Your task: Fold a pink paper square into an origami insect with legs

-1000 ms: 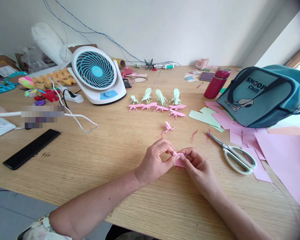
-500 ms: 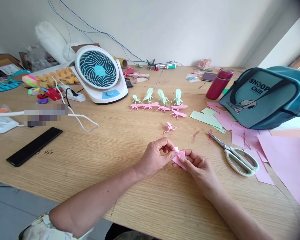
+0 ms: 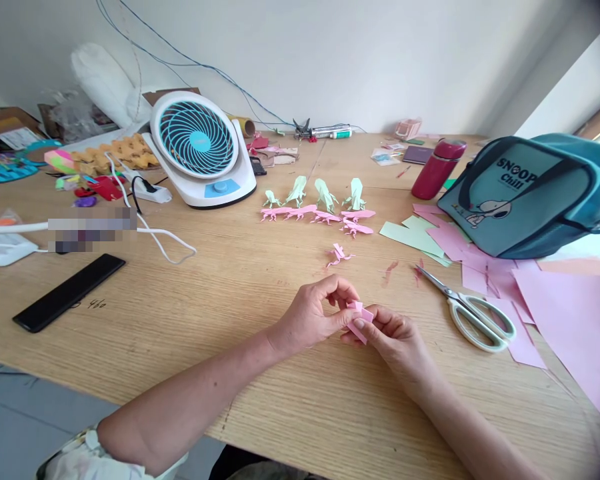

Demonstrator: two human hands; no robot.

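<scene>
Between my hands is a small folded piece of pink paper (image 3: pixel 359 325), held just above the wooden table. My left hand (image 3: pixel 316 312) pinches its upper left part between thumb and fingers. On its right side, my right hand (image 3: pixel 391 331) grips it with the thumb on top and the fingers curled beneath. My fingers hide part of the folds. Beyond them stands a small pink paper figure (image 3: pixel 339 255) with thin legs. Farther back are several pink paper insects (image 3: pixel 325 217) in a row, and behind those several pale green ones (image 3: pixel 325 193).
Scissors (image 3: pixel 473 313) lie right of my hands, beside pink paper sheets (image 3: pixel 570 320) and green strips (image 3: pixel 413 237). A teal bag (image 3: pixel 530 193) and red bottle (image 3: pixel 437 170) stand behind. At left are a fan (image 3: pixel 197 140), a black bar (image 3: pixel 70 293) and white cables (image 3: pixel 165 243).
The pink paper has shifted slightly toward me and its upper flap sits differently. My left fingers have bent over its top edge; both hands keep hold of it.
</scene>
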